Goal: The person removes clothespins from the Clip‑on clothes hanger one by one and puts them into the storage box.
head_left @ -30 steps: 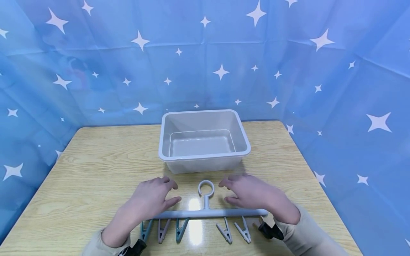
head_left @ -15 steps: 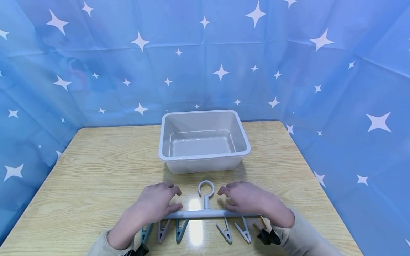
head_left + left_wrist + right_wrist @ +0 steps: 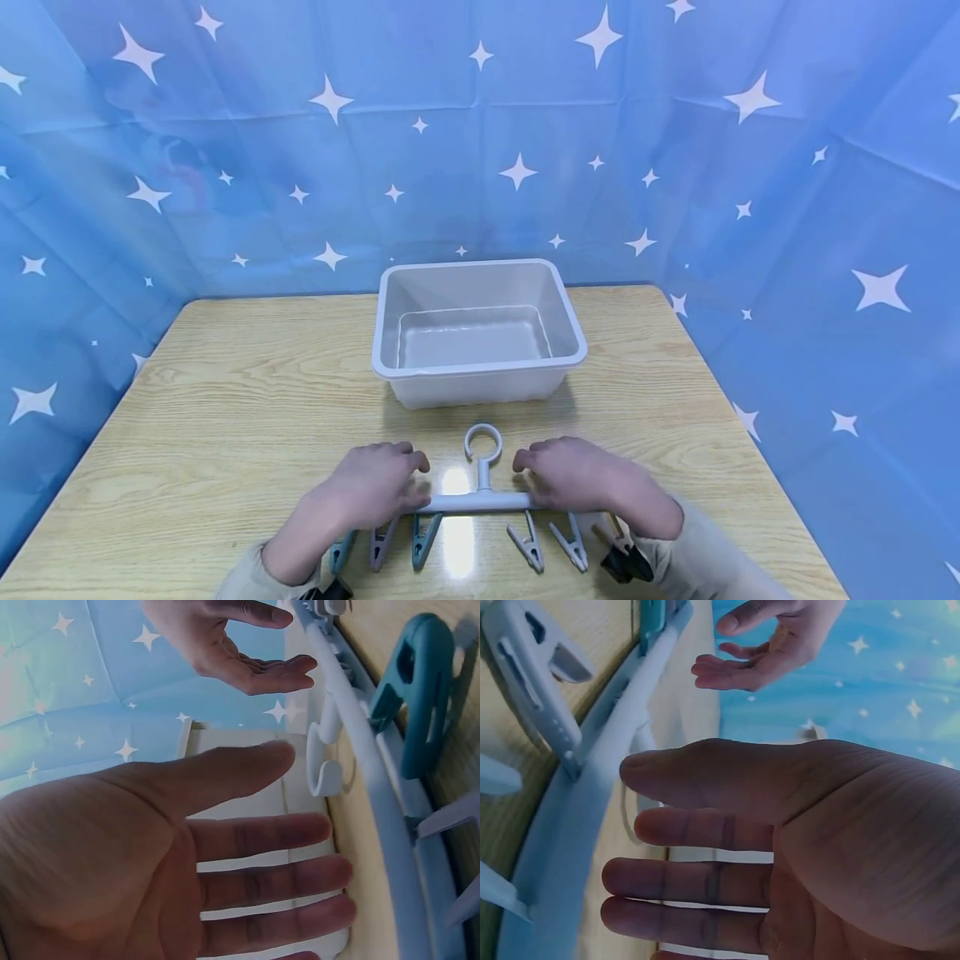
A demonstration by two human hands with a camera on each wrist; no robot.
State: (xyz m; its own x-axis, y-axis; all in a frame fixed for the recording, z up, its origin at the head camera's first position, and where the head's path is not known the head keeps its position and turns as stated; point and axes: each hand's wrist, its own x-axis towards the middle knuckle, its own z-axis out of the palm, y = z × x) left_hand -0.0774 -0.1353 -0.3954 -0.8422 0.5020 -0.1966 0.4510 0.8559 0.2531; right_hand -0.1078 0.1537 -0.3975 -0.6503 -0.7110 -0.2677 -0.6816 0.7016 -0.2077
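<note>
A pale blue-grey clip hanger lies on the table, its bar [image 3: 480, 502] running left to right and its hook neck [image 3: 483, 476] facing away from me. Along the near side hang several clothes pegs: a teal peg [image 3: 425, 542], a purple peg [image 3: 382, 546] and a grey peg [image 3: 527, 546] among them. My left hand [image 3: 375, 483] hovers over the bar's left half, palm inward. Over the right half is my right hand [image 3: 581, 473]. Both wrist views show extended, relaxed fingers [image 3: 262, 885] with nothing in them, apart from the bar. Sleeves and hands hide the bar's ends.
A light grey plastic basin [image 3: 480, 367] stands just beyond the hook at the middle of the wooden table [image 3: 247, 367]. A blue star-patterned curtain [image 3: 480, 167] hangs behind the table and along its sides.
Both hands have drawn back toward me a little, and the left has also shifted slightly right, coming over the bar. Hanger and basin have stayed in place.
</note>
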